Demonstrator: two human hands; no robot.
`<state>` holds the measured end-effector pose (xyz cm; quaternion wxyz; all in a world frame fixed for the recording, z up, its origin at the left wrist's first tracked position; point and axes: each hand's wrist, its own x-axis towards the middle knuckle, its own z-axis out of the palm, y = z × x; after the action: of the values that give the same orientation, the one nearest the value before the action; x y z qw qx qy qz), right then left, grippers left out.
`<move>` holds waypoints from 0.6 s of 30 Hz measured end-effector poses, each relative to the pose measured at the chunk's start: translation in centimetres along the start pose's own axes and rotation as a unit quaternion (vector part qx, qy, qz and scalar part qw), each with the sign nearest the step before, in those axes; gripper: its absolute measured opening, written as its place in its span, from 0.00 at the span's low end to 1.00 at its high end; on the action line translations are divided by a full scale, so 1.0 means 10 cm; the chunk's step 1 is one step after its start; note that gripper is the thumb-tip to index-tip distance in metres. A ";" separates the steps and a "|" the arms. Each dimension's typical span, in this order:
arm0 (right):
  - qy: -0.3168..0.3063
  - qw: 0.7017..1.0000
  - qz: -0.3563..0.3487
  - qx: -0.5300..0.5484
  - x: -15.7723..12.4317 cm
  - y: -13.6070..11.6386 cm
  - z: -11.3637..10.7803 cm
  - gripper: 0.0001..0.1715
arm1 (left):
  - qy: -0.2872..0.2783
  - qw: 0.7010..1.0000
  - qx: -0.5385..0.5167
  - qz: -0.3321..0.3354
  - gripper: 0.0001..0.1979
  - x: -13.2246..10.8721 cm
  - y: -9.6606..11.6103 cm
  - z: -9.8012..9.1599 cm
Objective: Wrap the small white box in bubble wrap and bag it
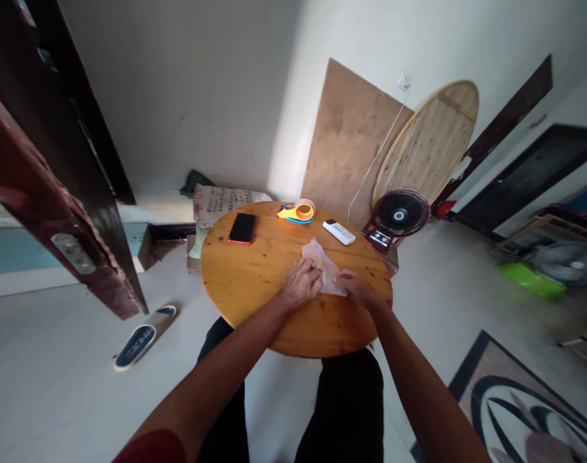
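Note:
A thin, crumpled sheet of clear plastic point(322, 260) lies on a round wooden table point(254, 283). My left hand point(300, 285) rests on its left edge with fingers curled and pinching the plastic. My right hand point(358, 287) grips the sheet's right side, fingers closed on it. Both hands sit near the table's near-right part, close together.
A red-cased phone point(242, 228), a tape dispenser point(297, 212) and a white remote point(339, 232) lie at the table's far side. A small fan point(399, 215), a wooden board and a round tabletop stand by the wall. Slippers point(146, 334) lie on the floor at left, a rug at right.

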<state>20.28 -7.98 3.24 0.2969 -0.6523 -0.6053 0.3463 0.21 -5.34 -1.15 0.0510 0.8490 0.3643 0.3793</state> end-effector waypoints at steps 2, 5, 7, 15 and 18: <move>0.002 1.000 0.003 0.008 -0.01 0.00 0.00 0.13 | -0.001 1.000 0.002 0.002 0.13 0.00 0.00 -0.01; -0.016 0.999 0.020 0.038 -0.05 -0.01 -0.02 0.16 | 0.004 1.000 0.001 0.000 0.13 0.00 0.00 -0.01; -0.033 0.997 0.041 0.050 -0.07 -0.02 -0.03 0.20 | 0.005 1.000 -0.001 -0.003 0.12 0.00 0.00 -0.02; -0.055 0.992 0.114 0.005 0.00 -0.04 -0.09 0.18 | 0.003 1.000 -0.010 -0.008 0.12 -0.02 0.00 -0.02; -0.043 0.993 0.112 0.011 0.02 -0.02 -0.07 0.18 | 0.006 1.000 -0.012 -0.005 0.12 -0.02 -0.01 -0.03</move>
<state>20.71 -7.76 3.77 0.2371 -0.6971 -0.5367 0.4122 -0.12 -5.52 -1.11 0.0607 0.8442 0.3639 0.3889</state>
